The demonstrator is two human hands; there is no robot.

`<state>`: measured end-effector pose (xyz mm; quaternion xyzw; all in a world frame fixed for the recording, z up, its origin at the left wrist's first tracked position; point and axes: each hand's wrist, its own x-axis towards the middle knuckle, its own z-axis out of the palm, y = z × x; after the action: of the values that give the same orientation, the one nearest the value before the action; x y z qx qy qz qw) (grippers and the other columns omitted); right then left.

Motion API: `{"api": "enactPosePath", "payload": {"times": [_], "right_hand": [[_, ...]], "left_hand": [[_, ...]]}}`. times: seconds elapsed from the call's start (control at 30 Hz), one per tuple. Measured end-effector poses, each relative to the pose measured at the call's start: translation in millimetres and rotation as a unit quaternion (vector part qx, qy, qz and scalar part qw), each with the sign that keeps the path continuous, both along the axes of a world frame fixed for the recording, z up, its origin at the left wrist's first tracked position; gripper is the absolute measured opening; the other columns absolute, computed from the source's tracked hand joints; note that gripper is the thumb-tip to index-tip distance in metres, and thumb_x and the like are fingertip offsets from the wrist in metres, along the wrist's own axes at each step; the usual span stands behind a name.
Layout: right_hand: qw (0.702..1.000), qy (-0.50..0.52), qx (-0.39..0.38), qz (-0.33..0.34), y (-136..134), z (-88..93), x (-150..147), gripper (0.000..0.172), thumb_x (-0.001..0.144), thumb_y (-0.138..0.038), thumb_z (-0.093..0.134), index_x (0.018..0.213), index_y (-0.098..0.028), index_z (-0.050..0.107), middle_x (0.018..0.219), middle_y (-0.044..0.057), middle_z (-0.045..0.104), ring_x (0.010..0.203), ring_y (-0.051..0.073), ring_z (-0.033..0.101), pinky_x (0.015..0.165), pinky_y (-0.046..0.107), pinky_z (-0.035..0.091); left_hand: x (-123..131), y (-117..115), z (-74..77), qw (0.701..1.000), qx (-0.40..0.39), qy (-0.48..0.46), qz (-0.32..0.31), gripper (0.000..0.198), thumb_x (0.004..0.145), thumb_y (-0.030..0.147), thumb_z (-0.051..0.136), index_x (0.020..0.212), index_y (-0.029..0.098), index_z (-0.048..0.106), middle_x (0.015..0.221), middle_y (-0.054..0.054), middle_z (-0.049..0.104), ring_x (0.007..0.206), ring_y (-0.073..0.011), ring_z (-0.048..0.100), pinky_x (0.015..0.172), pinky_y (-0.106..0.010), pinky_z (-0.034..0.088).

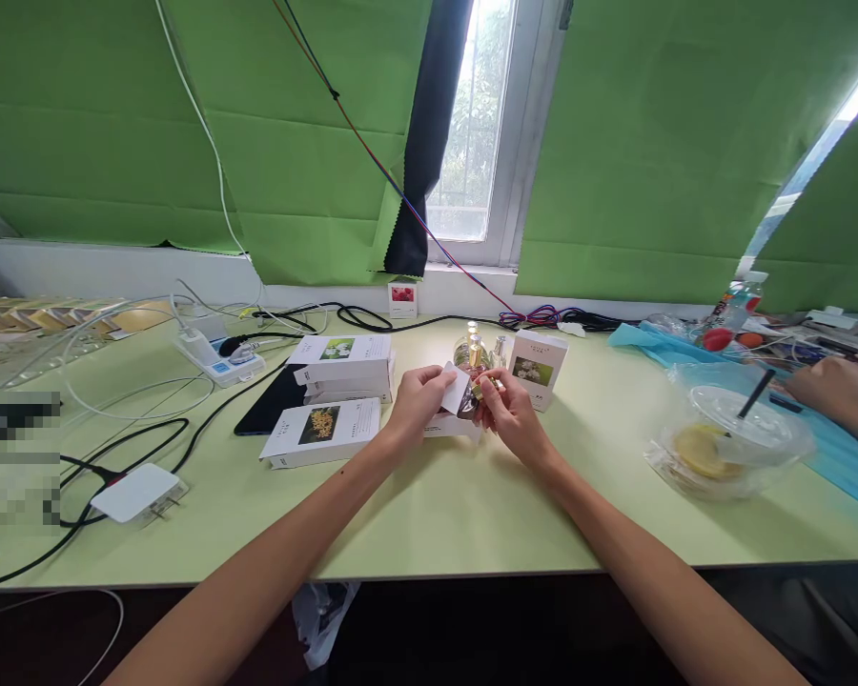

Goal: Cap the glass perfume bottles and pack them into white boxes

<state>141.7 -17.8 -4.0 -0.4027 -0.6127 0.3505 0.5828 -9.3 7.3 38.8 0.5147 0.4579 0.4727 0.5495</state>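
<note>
My left hand (416, 400) is closed, thumb and fingers pinching a small white card (456, 389). Close against it, my right hand (516, 417) has its fingers wrapped around a small glass perfume bottle (466, 408) with a gold neck, partly covered by the card and fingers. Just behind the hands stand several gold-topped perfume bottles (474, 354). A white box with a flower picture (535, 370) stands upright to their right. Under my hands lies another white box (452, 428), mostly hidden.
Left of my hands lie a flat white box (321, 433) and stacked boxes (343, 353) on a dark tablet (268, 405). Cables, a power strip (218, 357) and a white adapter (139, 493) are further left. A bagged drink cup (729, 438) and another person's hand (840, 395) are at right.
</note>
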Motion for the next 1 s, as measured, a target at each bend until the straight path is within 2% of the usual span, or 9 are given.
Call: {"api": "enactPosePath", "payload": {"times": [0.4,1.0], "right_hand": [[1.000,-0.005,-0.007,-0.006,4.3,-5.5,1.1,0.042,0.092,-0.064,0.055,0.094,-0.022,0.053,0.054,-0.005,0.057,0.044,0.011,0.050,0.043,0.022,0.036],[1.000,-0.017,-0.008,0.007,5.2,-7.1,1.1,0.041,0.090,-0.063,0.059,0.087,-0.023,0.052,0.053,-0.007,0.046,0.044,0.009,0.038,0.044,0.022,0.027]], "left_hand": [[-0.6,-0.6,-1.8,1.000,0.010,0.011,-0.005,0.023,0.069,0.041,0.067,0.069,0.017,0.065,0.063,0.000,0.060,0.059,-0.0143,0.055,0.057,-0.025,0.045],[-0.6,-2.7,-2.9,0.999,0.026,0.025,-0.016,0.027,0.070,0.043,0.069,0.070,0.017,0.068,0.062,0.000,0.059,0.055,-0.0135,0.053,0.053,-0.025,0.042]]}}
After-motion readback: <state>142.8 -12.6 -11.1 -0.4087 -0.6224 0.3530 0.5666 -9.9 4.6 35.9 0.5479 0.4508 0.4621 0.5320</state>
